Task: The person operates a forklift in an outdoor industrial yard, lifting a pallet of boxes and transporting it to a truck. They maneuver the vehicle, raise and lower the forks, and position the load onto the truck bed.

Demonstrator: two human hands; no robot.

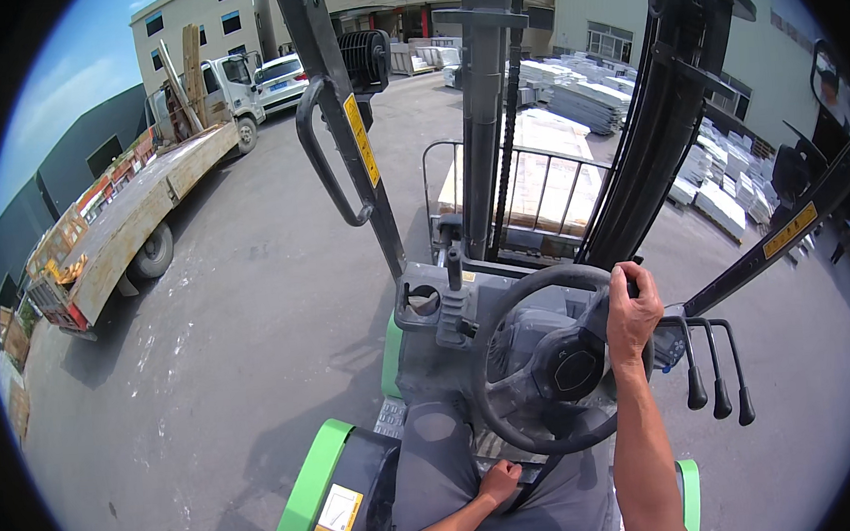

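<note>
My right hand [631, 315] is closed around the upper right of a forklift's black steering wheel [489, 334], thumb on top; whether it grips a spinner knob or the rim itself is hidden. In my lap, between the thighs, rests my left hand [501, 482] with its fingers curled and nothing visible in them. Three hydraulic levers with black knobs [721, 398] stand right of the wheel, apart from my hand. Left of the wheel, an upright lever [454, 267] rises from the dashboard beside a cup holder [422, 300].
Past the mast [485, 116] and load backrest [537, 193] sits a pale, flat-topped load [556, 137]. A flatbed truck [196, 159] and a white car [281, 83] stand left. Stacked slabs [590, 102] lie ahead and right. A person [830, 87] appears in the right mirror.
</note>
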